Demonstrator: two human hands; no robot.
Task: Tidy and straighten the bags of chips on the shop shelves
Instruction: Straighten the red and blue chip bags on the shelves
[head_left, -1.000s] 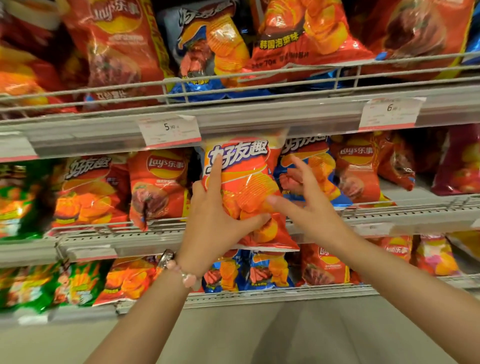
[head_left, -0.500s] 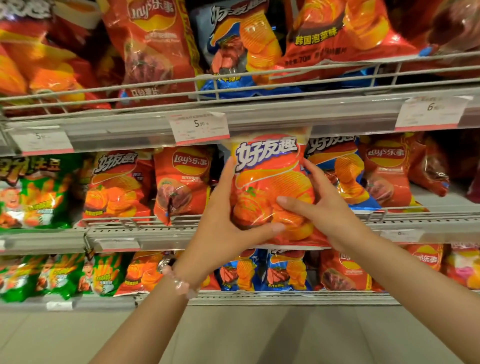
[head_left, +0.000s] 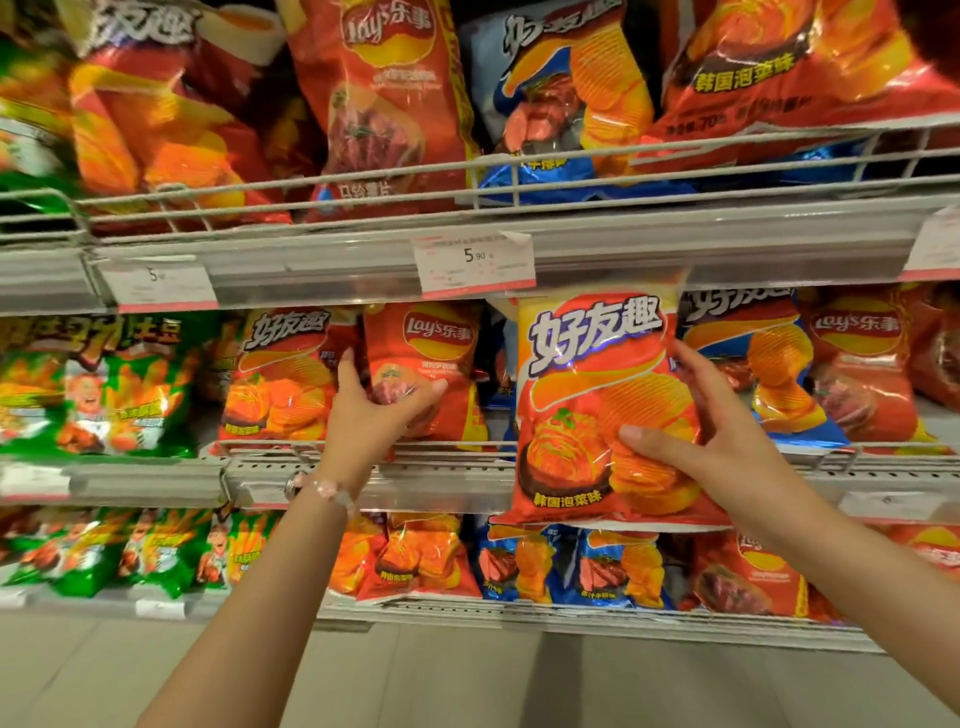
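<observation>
My right hand (head_left: 711, 431) grips an orange-red ridged-chips bag (head_left: 587, 384) by its right side, held upright in front of the middle shelf rail (head_left: 452, 467). My left hand (head_left: 374, 415) reaches to the red Lay's bag (head_left: 421, 348) standing on the middle shelf, thumb across its front and fingers at its left edge beside another orange ridged-chips bag (head_left: 280, 379). A bead bracelet sits on the left wrist.
A blue-and-orange bag (head_left: 769, 374) and a red Lay's bag (head_left: 862, 364) stand right of the held bag. Green bags (head_left: 104, 384) fill the left. The top shelf (head_left: 675, 244) carries tilted bags and a price tag (head_left: 472, 262). Small bags line the bottom shelf (head_left: 519, 616).
My left hand let go of the orange bag and moved left to the red Lay's bag. My right hand alone now holds the orange bag. The view shifted left.
</observation>
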